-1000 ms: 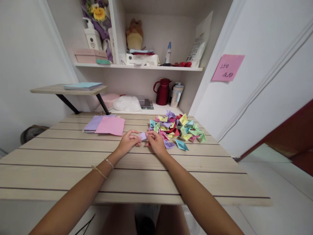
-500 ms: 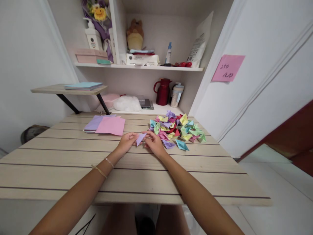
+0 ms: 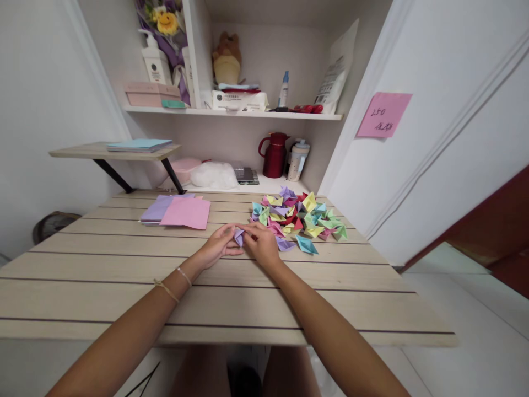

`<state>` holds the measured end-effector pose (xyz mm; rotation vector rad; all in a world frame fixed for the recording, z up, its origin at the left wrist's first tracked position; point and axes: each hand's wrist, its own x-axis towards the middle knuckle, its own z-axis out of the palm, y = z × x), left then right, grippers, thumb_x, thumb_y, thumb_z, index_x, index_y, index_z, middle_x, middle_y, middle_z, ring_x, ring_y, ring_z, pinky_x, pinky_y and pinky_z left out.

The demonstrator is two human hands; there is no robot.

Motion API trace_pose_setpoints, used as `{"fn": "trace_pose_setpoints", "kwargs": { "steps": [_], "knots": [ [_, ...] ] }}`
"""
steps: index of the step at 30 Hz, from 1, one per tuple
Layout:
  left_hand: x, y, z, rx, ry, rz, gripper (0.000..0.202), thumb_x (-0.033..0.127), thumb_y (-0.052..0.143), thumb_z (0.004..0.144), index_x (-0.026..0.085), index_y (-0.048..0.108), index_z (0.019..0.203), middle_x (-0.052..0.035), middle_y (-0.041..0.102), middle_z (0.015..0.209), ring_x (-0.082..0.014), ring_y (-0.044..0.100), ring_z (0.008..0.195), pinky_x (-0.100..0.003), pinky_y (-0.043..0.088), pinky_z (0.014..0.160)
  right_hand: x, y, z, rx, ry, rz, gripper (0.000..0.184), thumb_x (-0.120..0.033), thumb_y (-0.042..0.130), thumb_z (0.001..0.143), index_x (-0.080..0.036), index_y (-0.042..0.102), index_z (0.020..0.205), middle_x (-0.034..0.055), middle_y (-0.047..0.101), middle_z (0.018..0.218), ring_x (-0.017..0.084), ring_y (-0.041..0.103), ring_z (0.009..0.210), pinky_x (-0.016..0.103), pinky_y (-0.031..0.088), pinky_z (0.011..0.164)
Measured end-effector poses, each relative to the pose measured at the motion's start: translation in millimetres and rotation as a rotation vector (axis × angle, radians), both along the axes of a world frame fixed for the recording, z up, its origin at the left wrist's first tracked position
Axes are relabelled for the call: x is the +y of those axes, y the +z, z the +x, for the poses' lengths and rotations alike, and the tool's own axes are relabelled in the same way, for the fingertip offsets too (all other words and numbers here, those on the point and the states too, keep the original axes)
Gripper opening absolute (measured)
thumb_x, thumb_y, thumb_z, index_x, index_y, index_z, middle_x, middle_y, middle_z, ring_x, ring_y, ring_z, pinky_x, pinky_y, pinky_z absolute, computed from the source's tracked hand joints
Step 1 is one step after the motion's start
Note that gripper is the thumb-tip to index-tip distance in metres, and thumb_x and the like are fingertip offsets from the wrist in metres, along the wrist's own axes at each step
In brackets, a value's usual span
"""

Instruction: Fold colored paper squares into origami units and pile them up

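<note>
Between my two hands is a small piece of folded purple paper [image 3: 238, 237], held just above the table. My left hand [image 3: 218, 245] grips its left side, with the lower fingers curled beneath it. From the right, my right hand [image 3: 261, 241] pinches the paper with thumb and fingertips, which cover part of it. Just beyond my right hand lies a heap of folded paper boats [image 3: 295, 215] in several colours. A purple boat [image 3: 285, 244] and a blue boat [image 3: 306, 244] lie at its near edge.
A stack of purple and pink paper sheets [image 3: 185, 213] lies at the left of the slatted table [image 3: 248, 309]. Blue sheets [image 3: 139, 144] rest on a small raised shelf [image 3: 82, 151]. Behind stand a red jug [image 3: 275, 156] and a pale tumbler [image 3: 298, 161].
The purple paper has gone from a flat, pointed diamond to a smaller, more opened-out shape. Both hands have closed in around it, the right turning inward.
</note>
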<state>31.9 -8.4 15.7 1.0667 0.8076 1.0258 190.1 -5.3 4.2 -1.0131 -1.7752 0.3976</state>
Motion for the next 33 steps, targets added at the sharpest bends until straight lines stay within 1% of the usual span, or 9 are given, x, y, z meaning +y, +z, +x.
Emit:
{"fn": "trace_pose_setpoints", "kwargs": {
  "steps": [3,5,9,13,16,18,24,28,33],
  "knots": [
    [-1.0,2.4,0.1,-0.042,0.026,0.022,0.048,0.028,0.068,0.071,0.022,0.049,0.114,-0.0077,0.064,0.101,-0.0171,0.065,0.086,-0.036,0.053,0.08,-3.9,2.7,-1.1,-0.116,0.016,0.049,0.032,-0.015,0.052,0.076,-0.031,0.068,0.1,0.0019,0.063,0.1,0.017,0.058,0.086,0.028,0.046,0.076],
    [0.5,2.5,-1.4,-0.045,0.053,0.064,0.055,0.025,0.069,0.07,0.022,0.045,0.119,-0.0073,0.064,0.101,-0.0171,0.063,0.092,-0.034,0.051,0.083,-5.5,4.0,-2.3,-0.133,0.064,0.053,0.035,-0.014,0.053,0.075,-0.03,0.066,0.103,0.0021,0.062,0.104,0.018,0.058,0.09,0.03,0.047,0.079],
    [4.4,-1.3,-3.4,0.028,0.089,0.167,0.065,0.028,0.071,0.067,0.021,0.038,0.123,-0.0058,0.067,0.091,-0.0167,0.065,0.087,-0.036,0.05,0.083,-4.4,4.1,-4.3,0.051,0.12,-0.019,0.04,-0.017,0.053,0.074,-0.026,0.061,0.112,0.0052,0.061,0.106,0.015,0.058,0.077,0.029,0.049,0.07],
    [6.3,-5.1,-2.7,0.149,0.104,0.243,0.054,0.032,0.073,0.062,0.015,0.049,0.108,-0.0073,0.069,0.083,-0.018,0.066,0.081,-0.036,0.051,0.079,-0.5,2.5,-3.5,0.169,0.086,-0.096,0.03,-0.026,0.057,0.075,-0.024,0.066,0.103,0.006,0.062,0.103,0.012,0.055,0.061,0.028,0.048,0.061],
    [7.0,-5.1,-3.1,0.288,0.142,0.312,0.037,0.033,0.073,0.062,0.013,0.059,0.09,-0.0075,0.069,0.079,-0.0182,0.066,0.075,-0.034,0.052,0.074,2.2,1.1,-2.5,0.187,0.099,-0.117,0.021,-0.027,0.055,0.076,-0.023,0.069,0.091,0.0043,0.067,0.092,0.014,0.056,0.062,0.028,0.047,0.061],
    [6.6,-4.5,-3.5,0.359,0.165,0.39,0.03,0.034,0.071,0.064,0.014,0.062,0.084,-0.0077,0.069,0.082,-0.0185,0.065,0.076,-0.033,0.052,0.075,3.4,0.1,-2.1,0.189,0.112,-0.129,0.019,-0.026,0.055,0.076,-0.022,0.07,0.087,0.0032,0.069,0.085,0.015,0.058,0.064,0.028,0.047,0.061],
    [1.3,-3.9,-3.2,0.446,0.141,0.547,0.024,0.032,0.062,0.073,0.016,0.066,0.091,-0.0084,0.068,0.094,-0.0201,0.064,0.087,-0.033,0.05,0.084,5.2,-1.2,-0.4,0.132,0.04,-0.119,0.016,-0.025,0.058,0.073,-0.021,0.069,0.083,0.0029,0.069,0.083,0.016,0.06,0.064,0.028,0.047,0.063],
    [-0.8,-1.4,-3.3,0.499,0.163,0.624,0.025,0.031,0.059,0.075,0.017,0.067,0.094,-0.0083,0.068,0.098,-0.0208,0.064,0.089,-0.032,0.05,0.084,3.3,0.5,0.7,0.056,0.014,-0.1,0.018,-0.028,0.058,0.074,-0.023,0.068,0.088,0.0013,0.07,0.084,0.015,0.061,0.065,0.027,0.048,0.064],
    [1.8,-0.6,-5.5,0.63,0.181,0.751,0.026,0.027,0.056,0.075,0.016,0.067,0.096,-0.0067,0.069,0.098,-0.02,0.065,0.087,-0.032,0.051,0.083,-3.6,6.8,1.3,-0.148,-0.074,-0.068,0.02,-0.03,0.058,0.076,-0.027,0.067,0.093,-0.0017,0.071,0.085,0.014,0.063,0.067,0.024,0.045,0.064]
  ]
}}
